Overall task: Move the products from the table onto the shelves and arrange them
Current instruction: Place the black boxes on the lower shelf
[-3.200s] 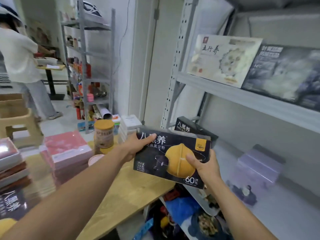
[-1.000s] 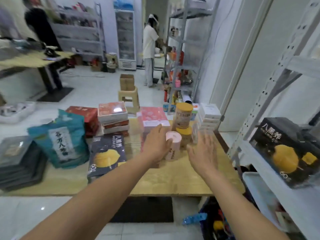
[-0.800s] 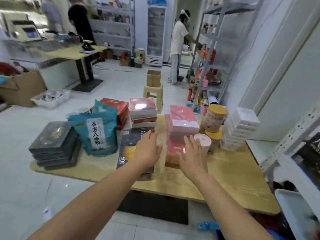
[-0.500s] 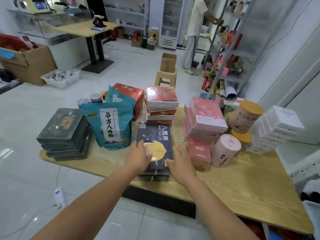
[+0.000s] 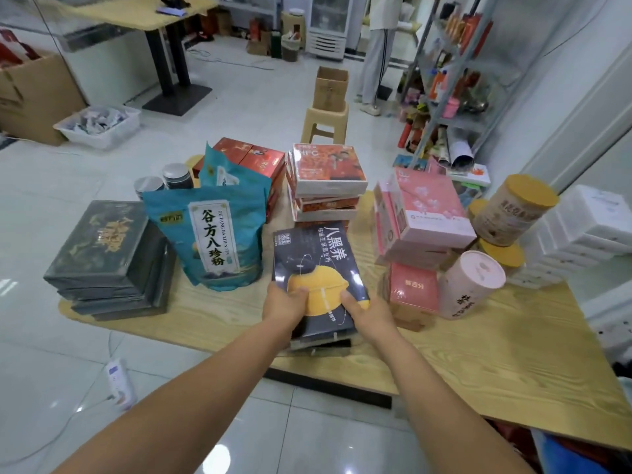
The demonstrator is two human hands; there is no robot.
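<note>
**Q:** Head view: where is the task item?
**A:** The dark box with the yellow graphic is at the near edge of the wooden table. It sits on top of a short stack of like boxes. It is unclear whether its near end is lifted off that stack.

**Q:** What are the hands doing?
**A:** The left hand grips the near left corner of the dark box, with the thumb on the printed face and the fingers curled under the edge. The right hand grips the near right corner in the same way.

**Q:** What is next to the item?
**A:** On the left, just beside it, a teal bag stands upright. Further left is a pile of flat dark cases. On the right, a small red box is just beside the item, and a pink cylinder leans next to that box. Behind them is a tilted stack of pink boxes. Directly behind the item is a stack of red-and-white boxes.

**Q:** What is at the right end of the table?
**A:** A tin with a yellow lid sits tilted on a second tin. A stack of white boxes is beside them.

**Q:** What is in the background?
**A:** A stool carries a cardboard carton. At the far right, a person stands at a metal shelf rack
</note>
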